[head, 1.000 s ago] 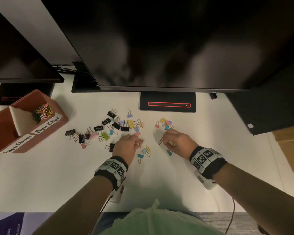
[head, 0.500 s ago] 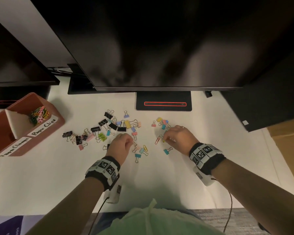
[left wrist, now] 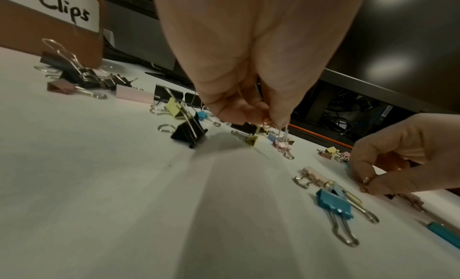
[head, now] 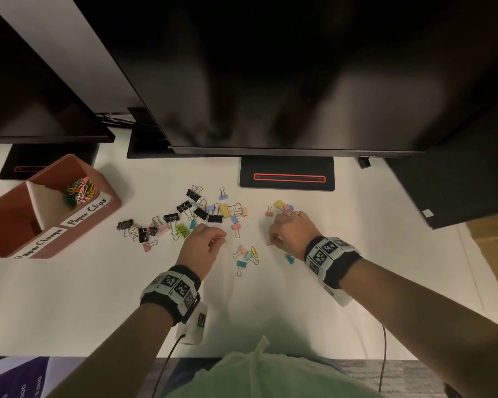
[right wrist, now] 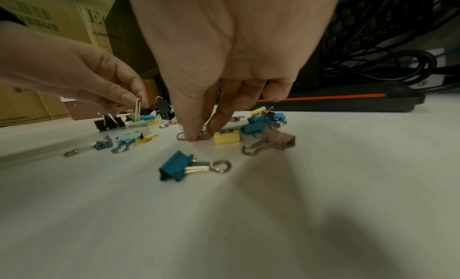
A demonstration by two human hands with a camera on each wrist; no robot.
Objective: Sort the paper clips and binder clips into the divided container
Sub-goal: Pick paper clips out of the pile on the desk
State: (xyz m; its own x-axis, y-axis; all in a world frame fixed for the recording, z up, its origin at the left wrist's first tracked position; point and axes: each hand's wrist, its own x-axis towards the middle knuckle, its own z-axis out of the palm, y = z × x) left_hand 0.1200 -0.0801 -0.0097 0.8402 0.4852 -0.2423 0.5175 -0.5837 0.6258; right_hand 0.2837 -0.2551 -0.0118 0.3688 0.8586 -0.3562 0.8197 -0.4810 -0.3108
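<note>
Right wrist: thin red paper clip, flat.

Head camera looks steeply down – wrist cameras skim the table, close in, all sharing the scattered clips

A white surface carried everything. A brown divided container stood at nine o'clock, binder clips lay scattered at the centre, one teal binder clip lay apart at four o'clock, and a black monitor base sat at twelve.
</note>
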